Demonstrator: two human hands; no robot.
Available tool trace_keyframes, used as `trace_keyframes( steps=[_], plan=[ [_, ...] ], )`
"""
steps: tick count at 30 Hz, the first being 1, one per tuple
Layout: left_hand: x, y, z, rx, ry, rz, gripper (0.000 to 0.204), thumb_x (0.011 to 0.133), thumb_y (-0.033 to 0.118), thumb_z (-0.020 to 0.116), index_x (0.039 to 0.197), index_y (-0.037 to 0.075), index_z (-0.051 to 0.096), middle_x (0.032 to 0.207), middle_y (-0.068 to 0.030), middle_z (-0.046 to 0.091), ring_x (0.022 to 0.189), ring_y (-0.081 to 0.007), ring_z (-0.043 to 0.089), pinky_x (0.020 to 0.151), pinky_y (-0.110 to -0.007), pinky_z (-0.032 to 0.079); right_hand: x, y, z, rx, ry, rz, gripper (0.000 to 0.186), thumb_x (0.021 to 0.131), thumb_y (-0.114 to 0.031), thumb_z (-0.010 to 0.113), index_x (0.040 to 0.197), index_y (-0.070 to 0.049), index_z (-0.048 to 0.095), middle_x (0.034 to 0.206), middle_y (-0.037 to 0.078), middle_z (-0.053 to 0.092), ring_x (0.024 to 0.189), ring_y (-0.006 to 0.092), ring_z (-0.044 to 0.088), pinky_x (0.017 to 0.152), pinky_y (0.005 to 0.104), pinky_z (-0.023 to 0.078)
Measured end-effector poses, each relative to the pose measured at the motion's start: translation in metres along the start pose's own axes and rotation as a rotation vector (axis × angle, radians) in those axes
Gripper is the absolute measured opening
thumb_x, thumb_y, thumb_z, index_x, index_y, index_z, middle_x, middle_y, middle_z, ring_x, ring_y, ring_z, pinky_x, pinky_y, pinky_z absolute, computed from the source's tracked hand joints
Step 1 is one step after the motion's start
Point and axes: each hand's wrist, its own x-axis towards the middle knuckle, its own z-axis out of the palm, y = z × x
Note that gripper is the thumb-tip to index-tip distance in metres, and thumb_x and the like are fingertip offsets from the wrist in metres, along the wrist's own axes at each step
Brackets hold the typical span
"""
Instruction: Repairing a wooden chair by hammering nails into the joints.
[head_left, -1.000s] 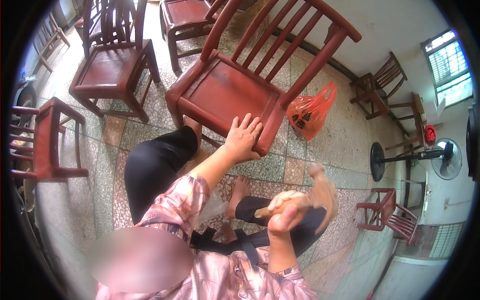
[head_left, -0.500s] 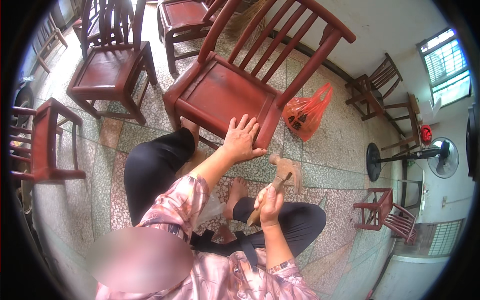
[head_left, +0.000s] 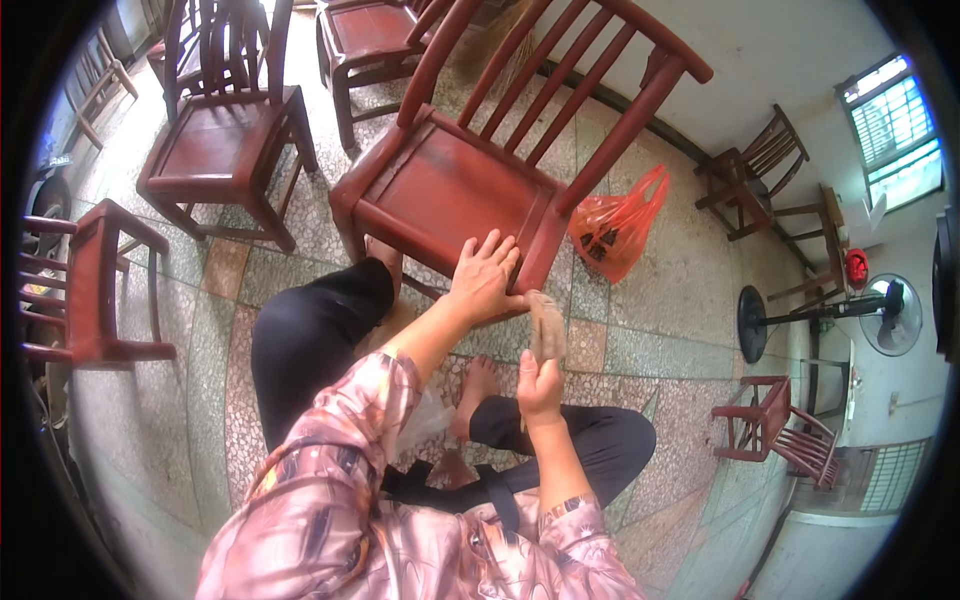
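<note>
A red-brown wooden chair (head_left: 450, 195) with a slatted back stands right in front of me. My left hand (head_left: 482, 280) lies on the front right part of its seat, fingers spread and thumb reaching toward the corner. My right hand (head_left: 541, 390) is closed around the handle of a hammer (head_left: 547, 328). The hammer's head is slightly blurred and is at the chair's front right corner, close to my left thumb; whether it touches the wood I cannot tell. Most of the handle is hidden by my right fist.
More wooden chairs stand at the left (head_left: 215, 150), far back (head_left: 370, 30) and right (head_left: 765, 415). An orange-red plastic bag (head_left: 615, 235) sits beside the chair. A fan (head_left: 885, 312) is at the right. My bent legs (head_left: 315, 330) flank a clear plastic bag (head_left: 425, 420) on the floor.
My right hand has swung the hammer up and to the left, bringing its head from beside the chair to the front right corner. The left hand has stayed on the seat.
</note>
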Motion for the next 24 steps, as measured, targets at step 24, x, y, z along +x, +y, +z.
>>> trace_keyframes(
  steps=[24],
  plan=[
    [-0.005,-0.007,-0.001,-0.053,0.022,0.032,0.087,0.071,0.061,0.066,0.129,-0.001,0.052,0.142,-0.0153,0.045,0.138,-0.0306,0.032,0.111,-0.049,0.022,0.003,-0.078,-0.037,0.768,0.162,-0.118,0.032,0.097,-0.033,0.048,0.087,-0.003,0.047,0.071,0.006,0.047,0.052,0.0105,0.045,0.047,0.0230,0.042]
  ],
)
